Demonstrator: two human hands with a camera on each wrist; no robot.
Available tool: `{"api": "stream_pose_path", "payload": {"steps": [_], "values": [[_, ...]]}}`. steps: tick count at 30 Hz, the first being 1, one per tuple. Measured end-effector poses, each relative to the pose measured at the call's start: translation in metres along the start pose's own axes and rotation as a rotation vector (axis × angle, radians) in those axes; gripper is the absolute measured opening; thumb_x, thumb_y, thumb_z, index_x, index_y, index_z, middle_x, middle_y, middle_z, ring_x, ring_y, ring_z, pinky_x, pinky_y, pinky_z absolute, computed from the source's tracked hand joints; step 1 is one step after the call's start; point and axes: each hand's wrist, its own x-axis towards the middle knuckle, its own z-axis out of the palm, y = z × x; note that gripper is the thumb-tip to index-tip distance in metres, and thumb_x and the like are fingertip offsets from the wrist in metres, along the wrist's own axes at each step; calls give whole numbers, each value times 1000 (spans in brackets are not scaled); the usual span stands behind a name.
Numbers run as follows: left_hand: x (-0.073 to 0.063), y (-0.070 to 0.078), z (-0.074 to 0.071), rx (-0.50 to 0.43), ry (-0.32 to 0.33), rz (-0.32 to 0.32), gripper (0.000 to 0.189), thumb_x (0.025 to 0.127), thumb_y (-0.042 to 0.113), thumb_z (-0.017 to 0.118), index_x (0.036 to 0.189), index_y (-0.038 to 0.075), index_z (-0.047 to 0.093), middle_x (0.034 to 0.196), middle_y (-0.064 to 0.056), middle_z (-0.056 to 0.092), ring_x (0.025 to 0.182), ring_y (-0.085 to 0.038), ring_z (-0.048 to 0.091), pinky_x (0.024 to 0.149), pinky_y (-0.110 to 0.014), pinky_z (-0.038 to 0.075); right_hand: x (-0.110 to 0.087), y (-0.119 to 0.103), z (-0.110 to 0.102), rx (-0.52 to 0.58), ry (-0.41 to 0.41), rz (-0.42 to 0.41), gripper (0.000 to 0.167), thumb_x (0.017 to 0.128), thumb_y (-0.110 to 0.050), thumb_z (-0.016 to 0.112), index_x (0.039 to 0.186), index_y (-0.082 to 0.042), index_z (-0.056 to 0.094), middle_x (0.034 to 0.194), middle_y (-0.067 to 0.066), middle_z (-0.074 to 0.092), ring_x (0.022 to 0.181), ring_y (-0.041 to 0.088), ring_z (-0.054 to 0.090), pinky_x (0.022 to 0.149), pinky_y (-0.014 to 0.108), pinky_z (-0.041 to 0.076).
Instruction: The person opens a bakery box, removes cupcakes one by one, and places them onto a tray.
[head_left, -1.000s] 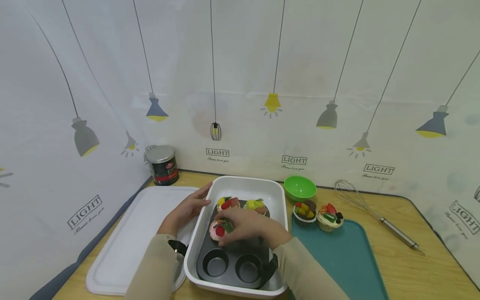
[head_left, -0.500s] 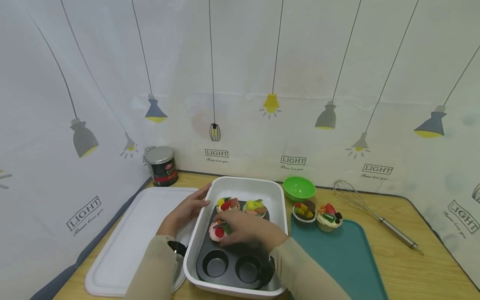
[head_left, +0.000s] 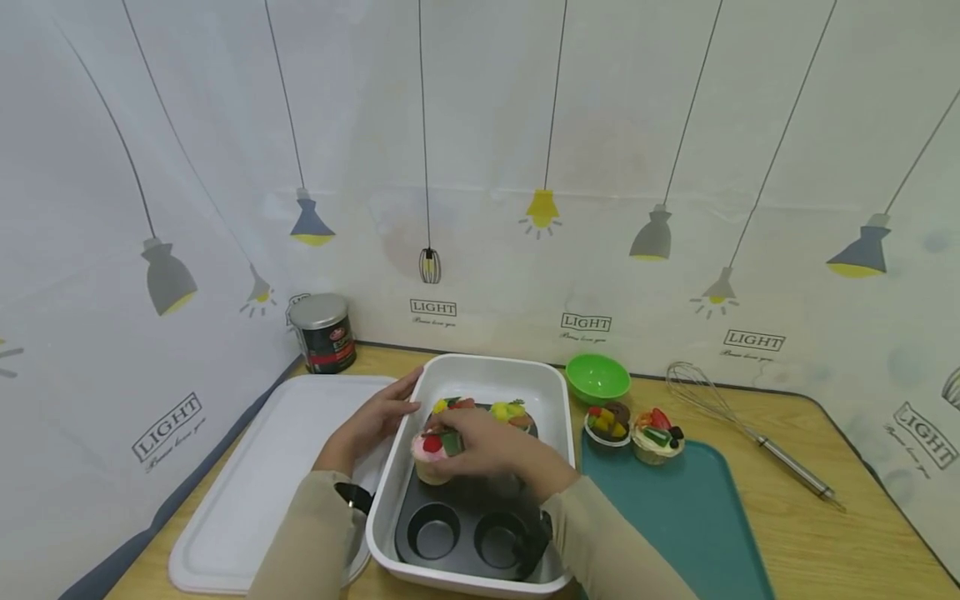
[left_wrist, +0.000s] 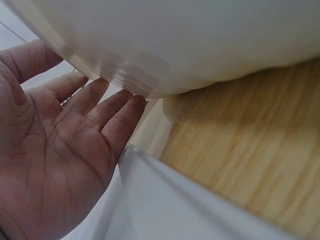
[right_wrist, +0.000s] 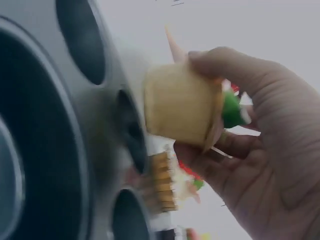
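My right hand [head_left: 495, 454] grips a fruit-topped cupcake with pink icing [head_left: 430, 468] by its upper rim. In the right wrist view its pale yellow base [right_wrist: 177, 105] shows, raised above the dark muffin tin [head_left: 467, 537]. Two cupcakes [head_left: 510, 411] sit in the far cups, partly behind this hand; the near two cups hold nothing. The tin lies inside a deep white baking dish [head_left: 566, 417]. At the dish's left side, my left hand [left_wrist: 60, 145] touches the outer wall with nearly straight fingertips.
A white flat tray [head_left: 247, 492] lies left, a lidded black can [head_left: 327, 337] behind it. To the right are a green bowl [head_left: 598, 377], a dark-based cupcake [head_left: 609, 425], a cream-iced cupcake [head_left: 658, 437], a teal tray [head_left: 667, 517] and a whisk [head_left: 780, 458].
The pink-iced cupcake has risen out of its cup in my right hand, and its pale side now shows. My left hand has stayed at the dish's side.
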Motion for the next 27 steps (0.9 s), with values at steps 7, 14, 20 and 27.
{"api": "stream_pose_path", "payload": {"steps": [7,14,20,27], "values": [[3,-4,-1,-28,-4,-3,72,97,17,56,161,30,26,167,2,17,151,-28,22,116,-57,26,-10,-12,-13,74,88,-42,56,84,-48,78,131,-22,61,120,-9,63,106,9,55,96,32,47],[1,-6,-3,-23,-8,3,71,98,15,54,161,28,23,168,1,16,149,-30,27,114,-57,30,-18,-12,-17,131,107,-66,51,83,-43,81,126,-27,61,114,-13,64,100,9,58,89,27,49],[1,-6,-2,-17,-12,-10,71,99,17,55,161,31,25,168,3,16,150,-30,24,116,-59,25,-32,-11,-18,144,134,-41,53,81,-46,82,127,-31,61,117,-16,64,102,8,58,93,32,50],[1,-1,0,-15,-4,-9,70,99,15,54,161,29,24,168,2,16,150,-30,25,116,-58,25,-49,-11,-25,177,158,-67,57,81,-42,83,131,-29,60,125,-17,62,109,9,58,96,37,49]]}}
